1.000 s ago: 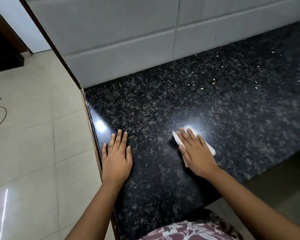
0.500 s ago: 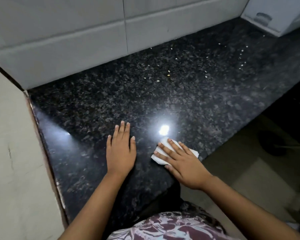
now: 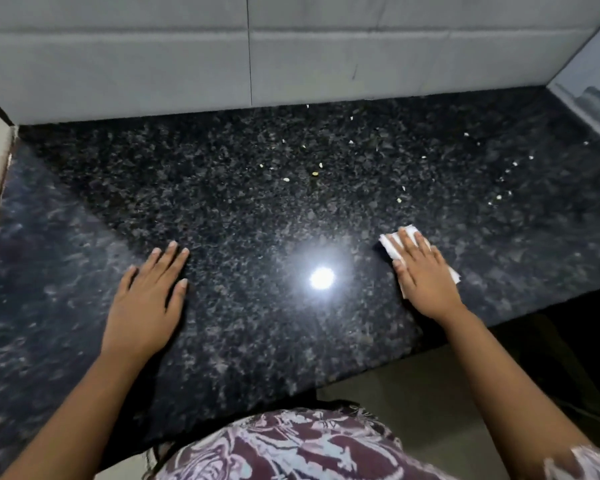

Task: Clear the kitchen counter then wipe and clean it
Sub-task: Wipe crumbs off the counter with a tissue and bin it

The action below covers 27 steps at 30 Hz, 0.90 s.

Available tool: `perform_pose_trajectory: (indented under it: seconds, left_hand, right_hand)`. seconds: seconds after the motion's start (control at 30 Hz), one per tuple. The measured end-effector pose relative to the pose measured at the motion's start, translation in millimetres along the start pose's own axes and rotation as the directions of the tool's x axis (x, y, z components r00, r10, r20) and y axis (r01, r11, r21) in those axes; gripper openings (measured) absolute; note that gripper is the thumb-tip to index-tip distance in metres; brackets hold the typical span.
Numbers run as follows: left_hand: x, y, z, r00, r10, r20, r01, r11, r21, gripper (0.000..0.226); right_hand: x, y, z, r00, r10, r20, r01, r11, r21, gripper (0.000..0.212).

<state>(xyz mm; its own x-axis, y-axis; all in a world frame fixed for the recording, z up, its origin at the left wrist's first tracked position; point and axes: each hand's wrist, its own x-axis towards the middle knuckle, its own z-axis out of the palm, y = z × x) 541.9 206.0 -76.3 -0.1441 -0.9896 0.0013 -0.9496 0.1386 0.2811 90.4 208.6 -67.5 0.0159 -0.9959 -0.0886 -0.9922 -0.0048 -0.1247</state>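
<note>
Pressing flat with straight fingers, the right hand (image 3: 425, 271) holds a folded white tissue (image 3: 388, 249) down on the black granite counter (image 3: 239, 209), near its front edge. The left hand (image 3: 146, 303) lies palm-down on the stone, fingers relaxed and straight, grasping nothing. Pale crumbs (image 3: 315, 173) dot the counter farther back, toward the white tiled wall (image 3: 153, 64).
</note>
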Motion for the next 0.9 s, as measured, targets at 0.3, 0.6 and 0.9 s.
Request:
perform_pose_trajectory:
  seconds: [0.3,0.6,0.9]
  left_hand:
    - [-0.3,-0.4,-2.0,0.999,-0.015,-0.051,0.013,0.999,-0.036,0.057]
    - [-2.1,-6.4,3.8,0.993,-0.077,-0.086,0.078,0.997,0.012,0.060]
    - [-1.5,-4.3,1.9,0.993,-0.105,-0.057,0.106,0.994,0.012,0.061]
  right_hand:
    - [28.8,-84.3,-31.4,0.955,-0.138,-0.262,0.225,0.912,0.342,0.057]
    - [-0.4,-248.8,32.1,0.682,-0.721,0.123,0.713,0.693,0.107,0.056]
    - [97.0,-98.4,4.6,0.994,-0.111,0.022,0.110,0.993,0.029,0.061]
